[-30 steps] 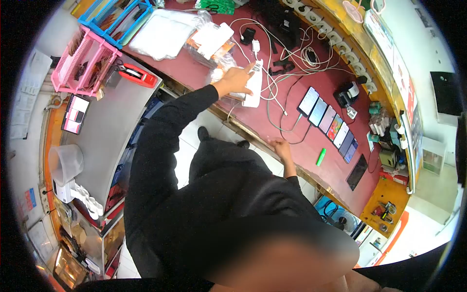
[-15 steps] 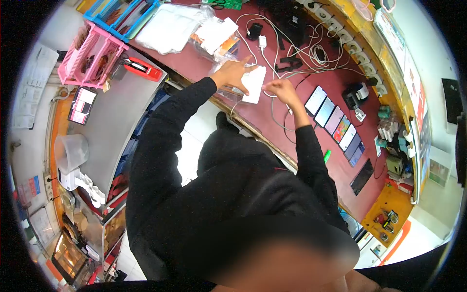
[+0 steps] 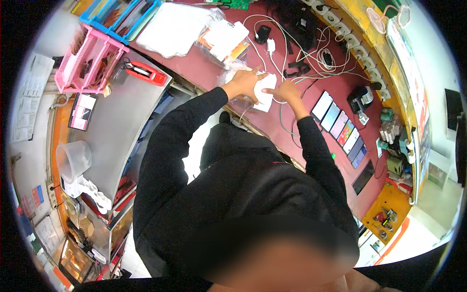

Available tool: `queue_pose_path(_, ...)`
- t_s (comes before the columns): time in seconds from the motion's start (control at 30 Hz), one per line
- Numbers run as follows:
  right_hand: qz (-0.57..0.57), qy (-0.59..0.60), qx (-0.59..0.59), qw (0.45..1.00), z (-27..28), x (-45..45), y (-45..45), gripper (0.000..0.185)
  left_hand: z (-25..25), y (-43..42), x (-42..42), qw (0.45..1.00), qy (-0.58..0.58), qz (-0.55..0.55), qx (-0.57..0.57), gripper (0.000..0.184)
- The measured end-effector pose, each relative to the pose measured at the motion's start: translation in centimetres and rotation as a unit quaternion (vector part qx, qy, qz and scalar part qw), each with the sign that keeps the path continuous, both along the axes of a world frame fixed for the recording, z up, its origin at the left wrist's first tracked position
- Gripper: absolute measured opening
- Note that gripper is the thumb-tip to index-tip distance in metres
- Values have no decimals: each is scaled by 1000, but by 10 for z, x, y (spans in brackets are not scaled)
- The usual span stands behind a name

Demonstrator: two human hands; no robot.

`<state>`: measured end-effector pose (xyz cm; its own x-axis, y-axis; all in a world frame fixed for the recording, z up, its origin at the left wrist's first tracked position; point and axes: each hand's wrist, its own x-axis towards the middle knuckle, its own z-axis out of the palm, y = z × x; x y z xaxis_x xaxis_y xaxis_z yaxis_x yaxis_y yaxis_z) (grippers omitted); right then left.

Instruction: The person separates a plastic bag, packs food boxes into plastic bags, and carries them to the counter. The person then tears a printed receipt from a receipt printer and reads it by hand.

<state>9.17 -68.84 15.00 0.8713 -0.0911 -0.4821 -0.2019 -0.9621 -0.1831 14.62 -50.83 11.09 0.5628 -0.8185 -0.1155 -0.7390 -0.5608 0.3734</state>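
Note:
A flat white rectangular item [image 3: 264,103], either a slim box or a folded sheet, lies at the near edge of the red table. My left hand [image 3: 244,83] holds its left side, fingers bent over the top and thumb lower down. From the right, my right hand [image 3: 287,91] reaches onto its face with one digit, the other fingers curled. Anything pinched there is too small to make out. Crumpled clear plastic [image 3: 228,73] lies beside and partly behind my left hand. White cables [image 3: 282,73] run just past the item.
Several phones [image 3: 335,119] lie in a slanted row to the right, with a dark phone [image 3: 363,177] nearer me. A white plastic-wrapped stack [image 3: 170,29] sits at the back left. Pink [image 3: 87,63] and blue baskets [image 3: 116,17] stand beyond a red tape dispenser [image 3: 146,73].
My right hand has moved left, so its digit now overlaps the white item instead of staying beside it. The spread of my left fingers has narrowed. The whole view has shifted slightly.

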Motion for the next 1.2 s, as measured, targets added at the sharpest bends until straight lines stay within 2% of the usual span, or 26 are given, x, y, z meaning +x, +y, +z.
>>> queue_pose_path(0.03,-1,-1,-3,1000,-20,-2,-16,75,-1,-1,0,1000,-1,-2,9,116)
queue_pose_path(0.1,-126,40,254,958,-100,-19,-49,57,1,0,2,1000,4,-8,11,116)
queue_pose_path(0.13,-132,39,253,958,-126,-29,-48,57,1,0,4,1000,20,-10,10,114)
queue_pose_path(0.17,-257,29,402,879,-148,-44,-42,50,1,0,5,999,36,-13,10,112)
queue_pose_path(0.2,-370,17,533,761,-157,-57,-34,42,3,0,4,999,37,-19,10,112)
queue_pose_path(0.23,-374,15,532,759,-144,-62,-11,42,7,0,4,999,38,-20,15,112)
queue_pose_path(0.3,-585,-6,655,479,-98,-60,42,39,10,0,7,999,42,-23,20,112)
queue_pose_path(0.4,-594,61,654,464,-103,-67,41,31,6,1,2,999,41,-26,18,113)
queue_pose_path(0.43,-596,60,654,462,-121,-68,28,31,6,1,1,999,39,-20,12,112)
queue_pose_path(0.47,-569,87,655,490,-156,-72,3,27,7,1,1,999,35,-13,5,112)
queue_pose_path(0.5,-541,113,654,517,-154,-71,-5,23,8,0,-1,999,33,-16,5,112)
queue_pose_path(0.53,-514,45,598,613,-153,-73,-9,17,9,-1,-3,999,53,-9,7,114)
queue_pose_path(0.63,-555,11,538,634,-131,-83,-22,17,13,-1,-7,998,54,-1,22,120)
queue_pose_path(0.67,-575,14,563,593,-140,-89,-30,17,13,0,-9,999,38,3,34,124)
queue_pose_path(0.77,-548,6,593,589,-139,-112,-61,17,20,1,-25,999,-8,26,-30,128)
queue_pose_path(0.83,-533,-34,609,586,-153,-133,-103,15,30,-2,-42,994,-6,78,-74,125)
queue_pose_path(0.9,-547,-62,607,573,-160,-150,-155,12,22,-7,-67,973,-74,183,-122,109)
queue_pose_path(0.93,-578,-96,533,611,-133,-155,-176,10,15,-9,-83,949,-145,219,-174,97)
queue_pose_path(0.97,-595,-128,540,581,-141,-162,-213,11,6,-14,-102,916,-213,255,-226,84)
queue_pose_path(1.0,-610,-173,504,587,-136,-166,-246,15,-8,-22,-125,900,-241,275,-236,76)
queue_pose_path(1.03,-619,-207,522,548,-148,-173,-289,21,-23,-29,-148,883,-269,297,-246,67)
queue_pose_path(1.07,-638,-172,489,569,-152,-174,-334,24,-33,-39,-169,918,-182,267,-228,64)
queue_pose_path(1.1,-672,-247,482,505,-128,-172,-349,19,-41,-51,-189,944,-94,237,-207,61)
queue_pose_path(1.13,-628,-268,511,523,-147,-174,-393,14,-51,-64,-208,966,-70,205,-144,65)
queue_pose_path(1.17,-624,-281,473,555,-125,-169,-410,11,-60,-77,-224,981,-47,172,-80,70)
queue_pose_path(1.2,-640,-283,476,533,-110,-161,-426,13,-68,-90,-237,981,-52,172,-79,70)
